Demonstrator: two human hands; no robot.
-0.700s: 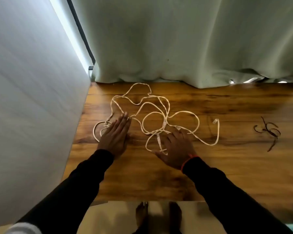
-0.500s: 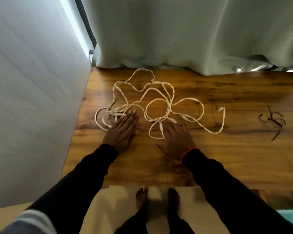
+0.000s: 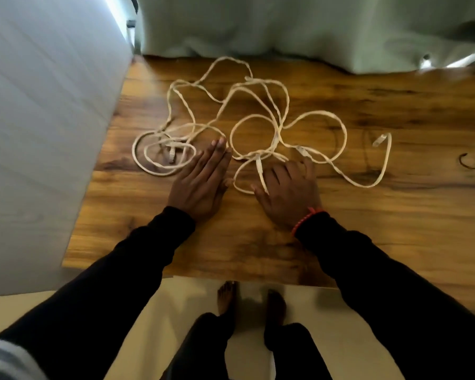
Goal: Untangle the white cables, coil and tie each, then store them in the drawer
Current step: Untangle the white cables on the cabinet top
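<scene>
White tangled cables [image 3: 258, 127] lie in loose loops on the brown wooden worktop [image 3: 395, 215]. Left hand [image 3: 200, 179] rests flat, holding nothing; right hand [image 3: 288, 187] lies spread over one strand. Locate a free plug end first, then draw it out gently.

The room is dim and warm-toned. Daylight enters in a bright strip [image 3: 115, 12] at the top left, between wall [image 3: 44, 119] and curtain [image 3: 285, 26], and glints under the curtain hem at the right. The table [image 3: 395, 215] carries a soft sheen. Motion blur smears the whole frame, worst at the left. Wide-angle distortion bends the edges.
</scene>
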